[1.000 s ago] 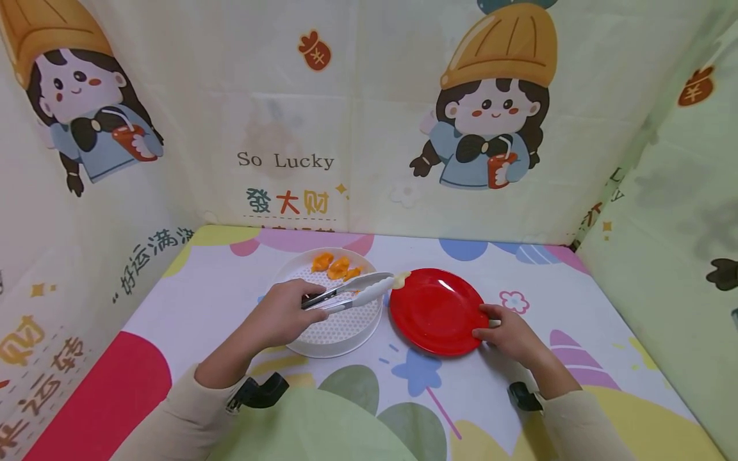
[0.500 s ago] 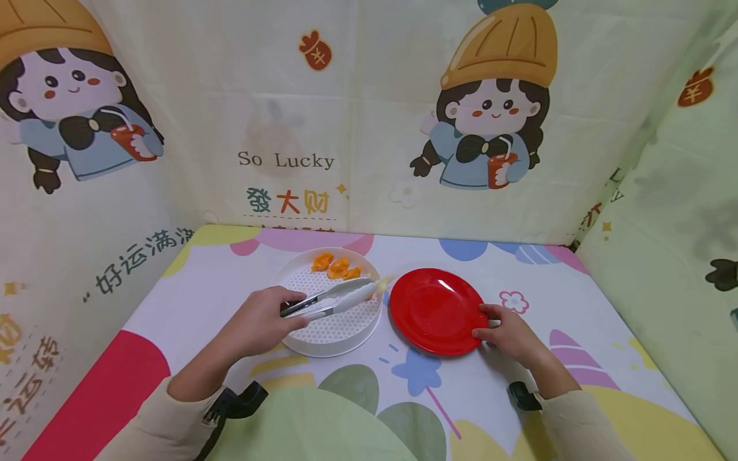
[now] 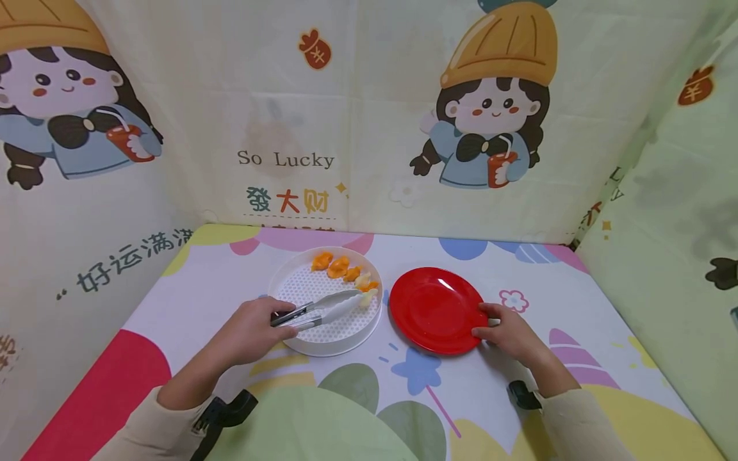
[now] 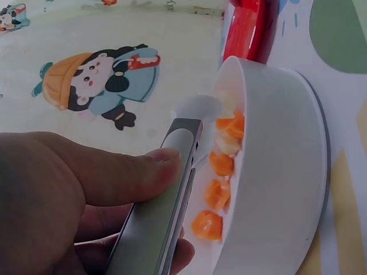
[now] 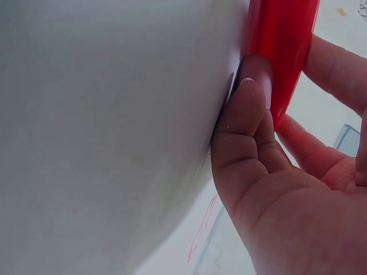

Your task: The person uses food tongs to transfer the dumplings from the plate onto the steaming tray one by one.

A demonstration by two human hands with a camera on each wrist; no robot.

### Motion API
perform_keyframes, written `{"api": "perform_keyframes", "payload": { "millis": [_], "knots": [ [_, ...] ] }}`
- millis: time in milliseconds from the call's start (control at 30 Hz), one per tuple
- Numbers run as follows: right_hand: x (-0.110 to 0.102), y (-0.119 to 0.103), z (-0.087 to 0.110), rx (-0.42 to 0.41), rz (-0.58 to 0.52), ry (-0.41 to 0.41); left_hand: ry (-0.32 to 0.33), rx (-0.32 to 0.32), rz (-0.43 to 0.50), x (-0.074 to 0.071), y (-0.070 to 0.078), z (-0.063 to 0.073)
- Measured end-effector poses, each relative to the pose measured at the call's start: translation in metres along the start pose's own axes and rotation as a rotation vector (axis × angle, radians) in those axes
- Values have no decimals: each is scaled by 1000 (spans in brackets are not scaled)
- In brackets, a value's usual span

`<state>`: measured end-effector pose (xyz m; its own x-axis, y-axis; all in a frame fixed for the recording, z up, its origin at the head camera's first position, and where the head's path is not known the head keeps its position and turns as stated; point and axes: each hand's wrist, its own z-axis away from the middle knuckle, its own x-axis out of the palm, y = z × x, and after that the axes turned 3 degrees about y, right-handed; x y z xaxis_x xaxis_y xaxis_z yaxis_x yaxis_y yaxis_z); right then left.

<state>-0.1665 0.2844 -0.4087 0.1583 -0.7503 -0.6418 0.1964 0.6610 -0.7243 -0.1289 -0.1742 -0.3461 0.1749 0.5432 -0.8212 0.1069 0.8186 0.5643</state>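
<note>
My left hand (image 3: 254,328) grips metal tongs (image 3: 311,311) with white tips over a white round steamer tray (image 3: 337,347) with a perforated bottom. Along the tray's far right side lie several small dumplings, some orange (image 3: 337,267), others pale. The tong tips are right at the nearest pale dumpling (image 3: 368,296). In the left wrist view the thumb presses on the tong handle (image 4: 152,212), and the dumplings sit in a curved row inside the tray wall. My right hand (image 3: 510,330) pinches the right rim of a red plate (image 3: 435,314), which holds nothing.
The plate stands just right of the tray on a patterned tablecloth (image 3: 415,410). Behind the table hangs a printed curtain (image 3: 380,128), with more cloth on both sides. A black wrist strap mount (image 3: 230,410) sits on the left sleeve.
The tongs have moved left and down from the plate's edge to the tray, and the pale dumpling at their tips is now inside the tray. The right hand and plate stay put.
</note>
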Motion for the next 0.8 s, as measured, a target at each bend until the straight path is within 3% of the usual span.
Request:
{"api": "perform_keyframes", "payload": {
  "millis": [400, 800],
  "knots": [
    [0, -1, 0, 6, -4, 0, -13, 15, -11, 14, -3, -7],
    [0, 1, 0, -7, -7, 0, 2, 5, -10, 16, 1, -7]
  ]
}}
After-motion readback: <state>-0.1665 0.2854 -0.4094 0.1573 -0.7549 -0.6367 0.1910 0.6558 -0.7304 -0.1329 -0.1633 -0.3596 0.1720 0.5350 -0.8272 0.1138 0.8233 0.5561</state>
